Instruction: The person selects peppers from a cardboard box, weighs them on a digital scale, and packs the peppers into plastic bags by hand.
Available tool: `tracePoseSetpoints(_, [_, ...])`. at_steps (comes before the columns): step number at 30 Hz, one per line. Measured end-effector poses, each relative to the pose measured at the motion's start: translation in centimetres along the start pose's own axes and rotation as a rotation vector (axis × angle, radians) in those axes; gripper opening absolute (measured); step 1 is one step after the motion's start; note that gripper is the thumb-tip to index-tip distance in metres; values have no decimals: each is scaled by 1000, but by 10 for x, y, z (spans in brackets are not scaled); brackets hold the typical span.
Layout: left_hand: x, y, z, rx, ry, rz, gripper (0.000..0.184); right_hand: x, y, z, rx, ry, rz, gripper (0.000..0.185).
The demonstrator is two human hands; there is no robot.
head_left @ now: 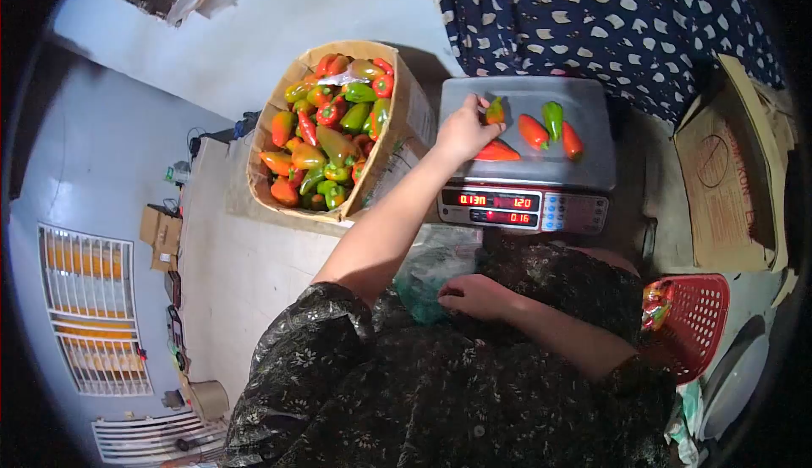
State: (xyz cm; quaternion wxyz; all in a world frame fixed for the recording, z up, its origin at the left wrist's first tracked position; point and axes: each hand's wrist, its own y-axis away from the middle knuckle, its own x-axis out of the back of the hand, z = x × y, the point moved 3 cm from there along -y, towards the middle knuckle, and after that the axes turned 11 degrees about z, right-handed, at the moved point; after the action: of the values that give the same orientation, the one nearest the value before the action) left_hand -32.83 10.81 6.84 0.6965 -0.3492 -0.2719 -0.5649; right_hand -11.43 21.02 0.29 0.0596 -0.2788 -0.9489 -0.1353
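My left hand (467, 134) reaches over the grey scale platform (584, 172), with fingers and thumb closed around an orange-green pepper (496, 112). Just below that hand, a red pepper (497, 151) lies on the platform. Further right are an orange-red pepper (533, 131), a green pepper (552, 119) and another red pepper (572, 140). Red digits glow on the scale's display (495, 207). Lower down, in my lap, my right hand (480, 295) has its fingers curled at a clear greenish plastic bag (419, 286); its grip is partly hidden.
Left of the scale stands a cardboard box (404, 121) full of red, orange and green peppers. To the right are an open cardboard box (727, 189) and a red plastic basket (702, 324) with packaged items. A patterned dark curtain (592, 19) hangs behind the scale.
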Motion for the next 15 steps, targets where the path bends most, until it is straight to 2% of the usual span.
tracePoseSetpoints(4, [-6,0,2,-18,132,30,47,6,2,-5,21,2,-5,35])
tracePoseSetpoints(7, [29,14,19,-189,36,120,46,8,5,-10,29,12,-8,35])
tracePoseSetpoints(8, [50,21,30,-370,-52,246,45,10,7,-14,52,-2,-14,35])
tracePoseSetpoints(11, [116,22,37,-546,-195,478,43,14,12,-20,88,-27,-22,34])
tracePoseSetpoints(13, [158,16,18,-485,-158,666,40,13,13,-20,88,-12,-12,33])
tracePoseSetpoints(15, [194,14,-13,-291,-21,740,42,11,13,-22,134,47,-19,34])
